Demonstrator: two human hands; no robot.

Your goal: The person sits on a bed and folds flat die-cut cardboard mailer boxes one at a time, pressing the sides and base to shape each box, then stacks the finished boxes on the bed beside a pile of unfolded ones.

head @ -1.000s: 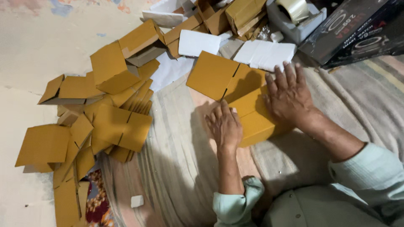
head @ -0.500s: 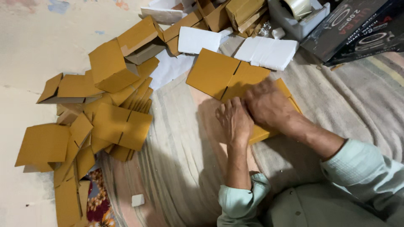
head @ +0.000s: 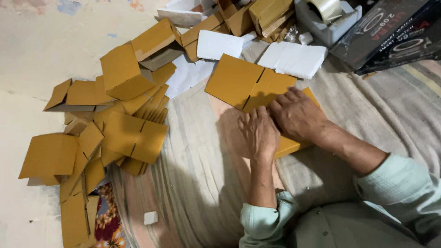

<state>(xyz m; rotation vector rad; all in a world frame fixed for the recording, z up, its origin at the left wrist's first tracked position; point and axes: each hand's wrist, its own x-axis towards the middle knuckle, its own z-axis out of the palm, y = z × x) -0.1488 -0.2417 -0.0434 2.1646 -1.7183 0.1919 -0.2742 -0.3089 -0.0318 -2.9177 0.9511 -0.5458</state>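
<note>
A flat yellow-brown cardboard box blank (head: pixel 248 82) lies on the striped cloth (head: pixel 197 174) in front of me. My left hand (head: pixel 258 133) rests palm down at its near left edge, fingers together. My right hand (head: pixel 296 115) lies just to the right of it, pressing down on the cardboard's near right part, knuckles bent. Both hands touch each other at the thumbs. The part of the blank under the hands is hidden, with only a yellow corner (head: pixel 289 147) showing below them.
A heap of folded and flat yellow boxes (head: pixel 119 105) lies to the left on the pale floor. White foam sheets (head: pixel 294 59) and more boxes (head: pixel 257 14) sit at the back. A tape dispenser (head: pixel 328 16) and black printed boxes (head: pixel 395 34) stand at back right.
My right hand has slid left from the box's right side to meet the left hand, and both now press the cardboard flatter.
</note>
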